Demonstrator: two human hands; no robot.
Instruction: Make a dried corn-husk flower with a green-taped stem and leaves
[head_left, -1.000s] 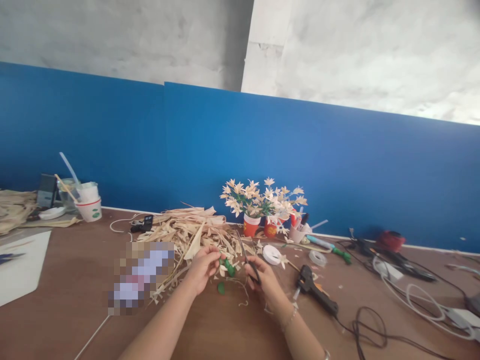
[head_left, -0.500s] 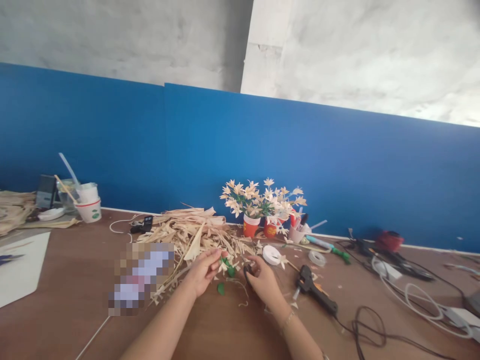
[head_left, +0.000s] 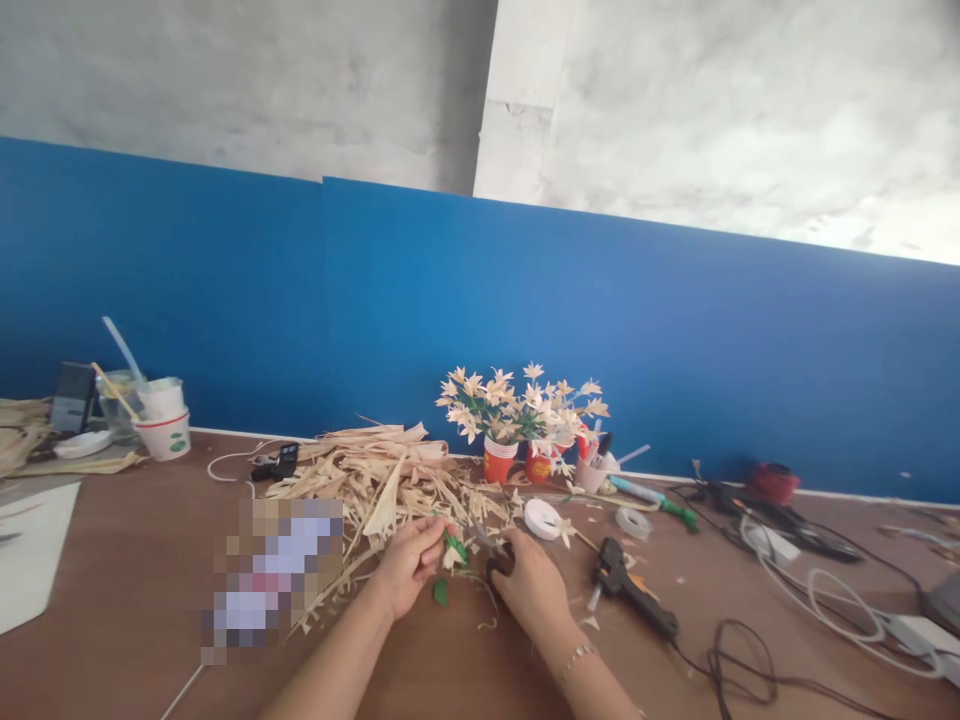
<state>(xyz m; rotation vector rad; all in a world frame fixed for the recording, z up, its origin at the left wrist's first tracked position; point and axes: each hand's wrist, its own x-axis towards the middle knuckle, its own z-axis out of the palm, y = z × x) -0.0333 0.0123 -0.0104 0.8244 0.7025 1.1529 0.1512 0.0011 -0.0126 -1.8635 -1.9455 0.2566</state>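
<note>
Beyond right hand [head_left: 529,583], flowers [head_left: 504,390] in cups [head_left: 500,465]

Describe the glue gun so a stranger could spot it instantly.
Find the blue partition, then the brown table below it. Just right of the right hand lies the glue gun. Its black pistol shape sets it apart from the pale rolls beyond.

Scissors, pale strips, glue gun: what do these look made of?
Scissors: probably metal, going by the greyish blades, with dark handles that could be plastic; the finish is too blurred to tell.
Pale strips: seemingly dried leaf or husk, matte, given their straw colour and ragged edges, though paper is possible.
Glue gun: likely moulded plastic, from its uniform black body.
</note>
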